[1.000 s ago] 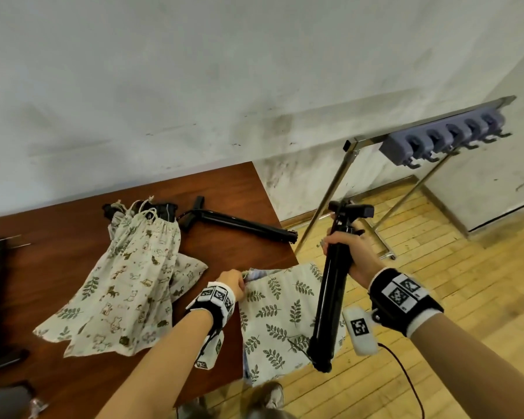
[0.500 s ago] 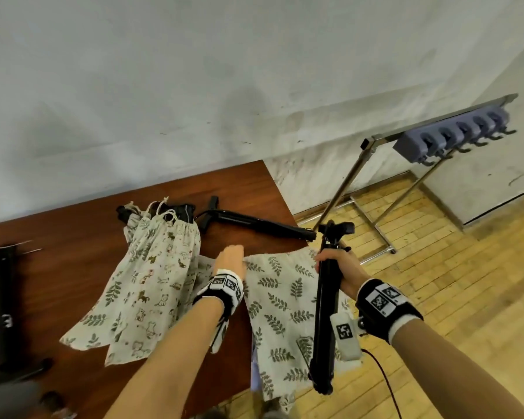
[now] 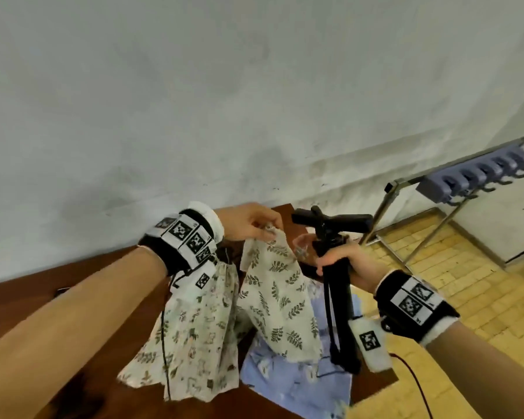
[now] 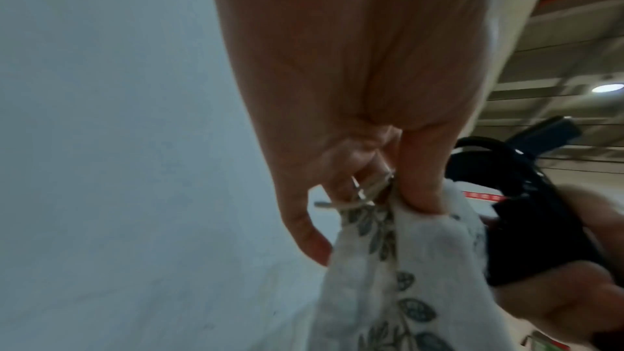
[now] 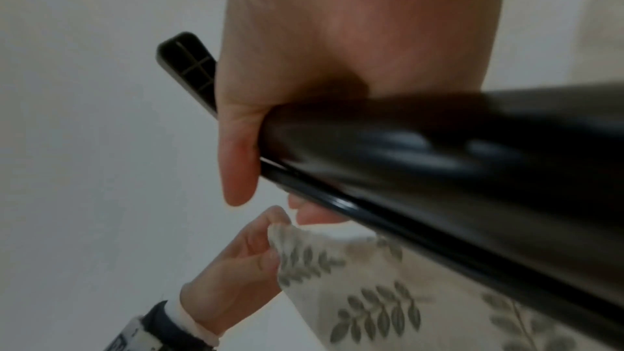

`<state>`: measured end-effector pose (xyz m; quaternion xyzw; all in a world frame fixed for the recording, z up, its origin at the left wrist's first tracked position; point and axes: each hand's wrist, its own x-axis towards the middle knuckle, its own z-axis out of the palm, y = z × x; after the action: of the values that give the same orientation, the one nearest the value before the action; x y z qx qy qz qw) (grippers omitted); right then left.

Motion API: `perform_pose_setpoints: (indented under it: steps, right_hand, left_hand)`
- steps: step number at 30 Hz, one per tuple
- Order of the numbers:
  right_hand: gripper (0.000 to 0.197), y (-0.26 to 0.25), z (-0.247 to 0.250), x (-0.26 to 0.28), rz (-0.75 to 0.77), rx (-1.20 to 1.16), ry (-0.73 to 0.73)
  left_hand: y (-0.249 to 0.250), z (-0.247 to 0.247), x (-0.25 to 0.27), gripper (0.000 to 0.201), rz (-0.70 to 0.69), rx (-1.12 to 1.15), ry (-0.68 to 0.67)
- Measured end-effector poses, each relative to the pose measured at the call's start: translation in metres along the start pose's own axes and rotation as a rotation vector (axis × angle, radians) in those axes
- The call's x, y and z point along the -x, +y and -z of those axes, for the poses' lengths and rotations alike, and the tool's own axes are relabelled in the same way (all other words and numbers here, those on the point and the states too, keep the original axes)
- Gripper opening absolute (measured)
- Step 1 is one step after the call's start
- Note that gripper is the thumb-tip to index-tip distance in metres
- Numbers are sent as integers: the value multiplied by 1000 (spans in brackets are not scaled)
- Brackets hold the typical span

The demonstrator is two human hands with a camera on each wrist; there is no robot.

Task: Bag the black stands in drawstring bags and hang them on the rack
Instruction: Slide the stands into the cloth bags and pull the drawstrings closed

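Note:
My left hand (image 3: 265, 229) pinches the top edge and drawstring of a white leaf-print bag (image 3: 279, 291), which hangs in the air above the table. The left wrist view shows the thumb and fingers (image 4: 418, 191) closed on the bag's gathered mouth (image 4: 405, 263). Just right of it, my right hand (image 3: 333, 261) grips a black stand (image 3: 338, 303) below its head and holds it upright. In the right wrist view that stand (image 5: 439, 156) fills my palm. The bag's mouth touches or nearly touches the right hand's fingers.
A white animal-print bag (image 3: 200, 328) and a blue bag (image 3: 300, 385) lie on the brown table (image 3: 43, 297) under my hands. A metal rack (image 3: 384, 216) with a grey-blue row of hooks (image 3: 478, 179) stands at the right, over the wooden floor.
My left hand has lifted the leaf-print bag off the table by its top edge. The right hand has raised the stand beside it. My view has tilted up.

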<state>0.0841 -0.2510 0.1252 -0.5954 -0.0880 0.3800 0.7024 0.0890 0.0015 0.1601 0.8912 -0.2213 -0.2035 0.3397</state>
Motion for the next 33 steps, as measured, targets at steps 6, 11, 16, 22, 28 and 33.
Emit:
perform_pose_setpoints:
  steps: [6,11,16,22,28,33]
  right_hand:
    - [60,-33,-15,-4,32,104,-77]
    - [53,29,-32,-19,-323,220,-134]
    - [14,77,-42,-16,-523,228,-239]
    - [35,119,-60,-7,-656,579,-475]
    - [34,133,-63,5,-628,758,-546]
    - [25,105,-72,3,-511,557,-367]
  left_hand:
    - [36,0,28,26,-28,-152,-158]
    - [16,-45,49,33,65,-224,-317]
    - [-16,-69,79,27,148,-232,-284]
    - [-57,-104,122,36,266,-87,-374]
    - [-73,-127,140,59,647,-77,-358]
    - [-73,-149,140,44,843,-89,-392]
